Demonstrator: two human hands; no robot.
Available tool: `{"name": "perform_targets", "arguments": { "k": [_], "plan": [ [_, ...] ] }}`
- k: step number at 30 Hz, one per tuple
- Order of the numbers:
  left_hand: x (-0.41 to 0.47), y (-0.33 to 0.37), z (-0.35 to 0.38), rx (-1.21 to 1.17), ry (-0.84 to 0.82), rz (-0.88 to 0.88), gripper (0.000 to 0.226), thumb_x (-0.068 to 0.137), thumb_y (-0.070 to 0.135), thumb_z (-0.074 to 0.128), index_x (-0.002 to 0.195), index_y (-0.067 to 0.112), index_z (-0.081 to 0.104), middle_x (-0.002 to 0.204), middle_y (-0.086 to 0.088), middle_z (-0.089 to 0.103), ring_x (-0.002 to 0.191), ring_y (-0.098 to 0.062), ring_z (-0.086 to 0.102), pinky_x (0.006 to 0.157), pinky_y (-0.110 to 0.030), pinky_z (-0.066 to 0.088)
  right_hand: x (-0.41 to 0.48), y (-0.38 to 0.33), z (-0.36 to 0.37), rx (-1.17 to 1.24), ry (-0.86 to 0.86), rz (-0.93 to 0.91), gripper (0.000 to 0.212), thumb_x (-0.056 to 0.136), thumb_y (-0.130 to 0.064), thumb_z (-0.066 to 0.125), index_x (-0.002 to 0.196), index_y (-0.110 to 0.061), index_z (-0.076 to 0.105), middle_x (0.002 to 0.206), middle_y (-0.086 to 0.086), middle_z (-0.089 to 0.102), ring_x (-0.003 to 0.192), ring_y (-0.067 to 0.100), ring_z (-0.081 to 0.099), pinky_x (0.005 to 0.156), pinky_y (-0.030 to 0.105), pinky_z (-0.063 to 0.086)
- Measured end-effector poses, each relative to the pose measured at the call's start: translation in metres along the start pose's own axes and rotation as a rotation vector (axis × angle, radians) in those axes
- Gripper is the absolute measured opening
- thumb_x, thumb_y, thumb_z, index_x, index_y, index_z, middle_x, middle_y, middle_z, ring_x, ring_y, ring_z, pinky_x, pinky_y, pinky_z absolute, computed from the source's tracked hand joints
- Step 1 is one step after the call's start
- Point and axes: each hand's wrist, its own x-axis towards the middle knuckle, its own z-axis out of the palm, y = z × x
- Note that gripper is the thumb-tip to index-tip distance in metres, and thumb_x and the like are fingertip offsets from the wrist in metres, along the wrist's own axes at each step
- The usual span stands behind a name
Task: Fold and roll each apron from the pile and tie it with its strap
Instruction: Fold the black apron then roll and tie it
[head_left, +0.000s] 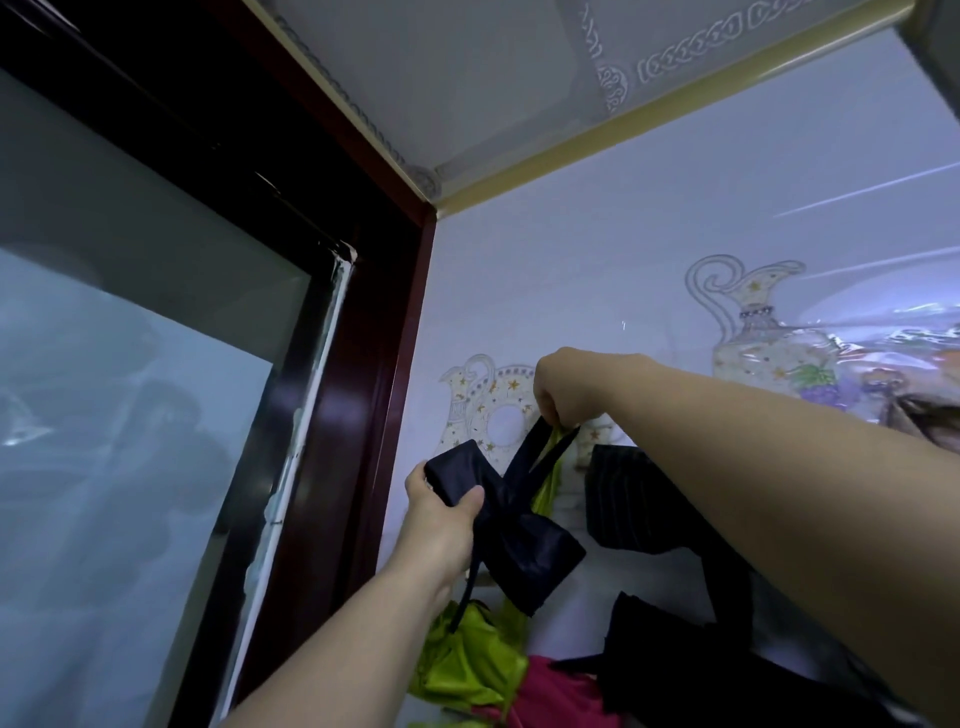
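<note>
A rolled dark navy apron is held up in the air in front of a tiled wall. My left hand grips the roll's upper left end, thumb on top. The apron's dark strap wraps around the roll's middle and runs up to my right hand, which pinches it from above together with a lime green strap. A loose end of the dark strap hangs down below my left hand.
Below lies a pile of aprons: a lime green one, a pink one and black ones. A black striped apron hangs on the wall. A dark red window frame stands at the left.
</note>
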Motion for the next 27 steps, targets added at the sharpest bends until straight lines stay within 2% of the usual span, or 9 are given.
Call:
{"name": "perform_targets", "arguments": {
  "k": [4, 6, 10, 14, 17, 19, 22, 24, 27],
  "plan": [
    [-0.008, -0.008, -0.003, 0.073, -0.036, 0.021, 0.066, 0.094, 0.015, 0.059, 0.146, 0.031, 0.022, 0.127, -0.006, 0.056, 0.109, -0.027, 0.061, 0.095, -0.048, 0.051, -0.003, -0.005, 0.004, -0.113, -0.030, -0.020, 0.025, 0.078, 0.000, 0.058, 0.101, -0.005, 0.066, 0.098, 0.008, 0.063, 0.079, 0.022, 0.052, 0.070, 0.032, 0.047],
    [-0.013, -0.011, 0.000, 0.131, -0.060, 0.030, 0.068, 0.095, 0.017, 0.059, 0.147, 0.033, 0.018, 0.130, -0.005, 0.055, 0.109, -0.027, 0.060, 0.093, -0.045, 0.052, -0.014, -0.013, 0.005, -0.237, -0.021, -0.062, 0.027, 0.084, -0.003, 0.053, 0.108, -0.010, 0.060, 0.110, 0.007, 0.058, 0.096, 0.024, 0.052, 0.077, 0.032, 0.042],
    [-0.018, -0.016, 0.007, 0.232, -0.099, -0.008, 0.077, 0.094, 0.023, 0.060, 0.149, 0.035, 0.007, 0.134, -0.007, 0.050, 0.106, -0.026, 0.060, 0.055, -0.025, 0.055, -0.044, -0.041, 0.015, -0.387, 0.009, -0.180, 0.028, 0.089, -0.010, 0.052, 0.117, -0.014, 0.056, 0.126, 0.009, 0.051, 0.120, 0.027, 0.045, 0.088, 0.037, 0.038],
    [-0.025, -0.018, 0.000, 0.505, -0.028, 0.025, 0.078, 0.088, 0.036, 0.064, 0.150, 0.028, 0.016, 0.133, -0.014, 0.046, 0.109, -0.029, 0.057, 0.089, -0.037, 0.051, -0.071, -0.058, 0.037, -0.201, -0.126, -0.150, 0.030, 0.094, -0.013, 0.050, 0.125, -0.009, 0.052, 0.125, 0.008, 0.053, 0.115, 0.028, 0.053, 0.074, 0.033, 0.038],
    [-0.041, -0.013, -0.013, 0.659, -0.109, 0.025, 0.073, 0.091, 0.037, 0.059, 0.151, 0.024, 0.018, 0.141, -0.012, 0.042, 0.121, -0.026, 0.050, 0.094, -0.033, 0.044, -0.091, -0.065, 0.061, -0.138, -0.064, -0.127, 0.041, 0.095, -0.014, 0.046, 0.134, -0.001, 0.041, 0.136, 0.017, 0.040, 0.125, 0.033, 0.039, 0.094, 0.036, 0.038],
    [-0.056, -0.007, -0.022, 0.720, -0.147, 0.010, 0.073, 0.094, 0.033, 0.057, 0.153, 0.024, 0.015, 0.146, -0.010, 0.038, 0.128, -0.024, 0.045, 0.093, -0.029, 0.040, -0.108, -0.072, 0.075, -0.126, -0.068, -0.110, 0.058, 0.097, -0.018, 0.042, 0.145, 0.006, 0.018, 0.151, 0.023, 0.019, 0.139, 0.036, 0.019, 0.111, 0.042, 0.026],
    [-0.081, 0.000, -0.041, 0.778, -0.211, 0.004, 0.067, 0.095, 0.029, 0.056, 0.152, 0.024, 0.021, 0.144, -0.004, 0.043, 0.123, -0.021, 0.051, 0.091, -0.026, 0.040, -0.131, -0.090, 0.084, -0.088, -0.147, -0.138, 0.065, 0.100, -0.021, 0.038, 0.149, 0.004, 0.003, 0.156, 0.025, -0.005, 0.145, 0.037, -0.002, 0.117, 0.048, 0.011],
    [-0.102, 0.006, -0.055, 0.799, -0.260, -0.019, 0.057, 0.096, 0.025, 0.056, 0.147, 0.020, 0.033, 0.130, -0.002, 0.056, 0.114, -0.017, 0.057, 0.093, -0.025, 0.041, -0.146, -0.101, 0.084, 0.000, -0.209, -0.174, 0.059, 0.098, -0.021, 0.042, 0.148, -0.001, 0.018, 0.157, 0.021, 0.004, 0.145, 0.034, 0.009, 0.113, 0.046, 0.023],
    [-0.134, 0.015, -0.074, 0.807, -0.291, -0.057, 0.039, 0.096, 0.018, 0.056, 0.134, 0.015, 0.050, 0.103, 0.000, 0.065, 0.089, -0.013, 0.066, 0.091, -0.024, 0.047, -0.167, -0.114, 0.081, 0.166, -0.174, -0.195, 0.038, 0.096, -0.028, 0.046, 0.131, -0.012, 0.048, 0.136, 0.013, 0.048, 0.122, 0.030, 0.048, 0.087, 0.037, 0.043]
  ]
}}
